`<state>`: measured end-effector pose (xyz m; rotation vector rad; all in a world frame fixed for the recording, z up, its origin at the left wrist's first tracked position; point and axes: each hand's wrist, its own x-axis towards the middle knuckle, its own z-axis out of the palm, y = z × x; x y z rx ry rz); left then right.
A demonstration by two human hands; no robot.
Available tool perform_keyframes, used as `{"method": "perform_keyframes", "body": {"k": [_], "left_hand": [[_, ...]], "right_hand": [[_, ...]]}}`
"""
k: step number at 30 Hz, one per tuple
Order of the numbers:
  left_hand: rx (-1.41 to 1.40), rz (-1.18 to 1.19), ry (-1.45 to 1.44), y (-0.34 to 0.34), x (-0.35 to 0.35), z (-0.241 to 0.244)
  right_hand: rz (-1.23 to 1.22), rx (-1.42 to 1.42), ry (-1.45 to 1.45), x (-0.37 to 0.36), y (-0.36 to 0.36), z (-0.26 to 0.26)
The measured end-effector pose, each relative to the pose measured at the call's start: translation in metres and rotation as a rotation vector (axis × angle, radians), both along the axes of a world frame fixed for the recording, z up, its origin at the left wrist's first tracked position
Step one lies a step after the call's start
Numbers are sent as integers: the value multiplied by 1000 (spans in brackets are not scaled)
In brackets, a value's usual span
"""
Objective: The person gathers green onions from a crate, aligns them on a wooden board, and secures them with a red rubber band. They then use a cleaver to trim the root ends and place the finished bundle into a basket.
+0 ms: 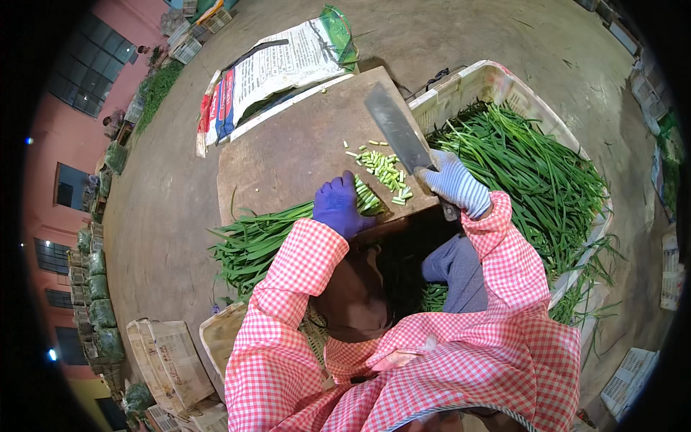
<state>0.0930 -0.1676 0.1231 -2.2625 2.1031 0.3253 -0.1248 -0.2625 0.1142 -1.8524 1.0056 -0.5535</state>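
Observation:
My left hand [339, 206], in a purple glove, is closed over a bunch of long green garlic chives [270, 237] near the front edge of a wooden board [286, 146]. The pale stem ends stick out to the right of my fingers, while the leaves trail off the board at the left. My right hand [456, 181], in a blue-and-white striped glove, grips a cleaver [398, 127] at the board's right edge. Its broad blade points away from me over the board. Short cut stem pieces [384, 168] lie scattered between the blade and the bunch.
A white plastic crate [556, 129] heaped with chives [523, 178] stands to the right. Beyond the board lies a printed woven sack [286, 59]. Stacked crates [170, 362] sit at lower left, and bagged greens [102, 294] line the pink wall.

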Motion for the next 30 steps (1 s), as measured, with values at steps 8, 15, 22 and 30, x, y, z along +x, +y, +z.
{"method": "perform_keyframes", "body": {"k": [8,15,22,30], "left_hand": [[-474,-120,-17,78,7,0],[-365,-22,-58,85,33,-23],[-202,58,-1,56,53,-15],[208,352,755,63,98,93]], "right_hand": [[-50,223,-74,-6,-3,-24],[64,-181,500,9,-23,-40],[8,-329,507,-1,-20,-44],[-100,-288,-76,-20,-1,-45]]}}
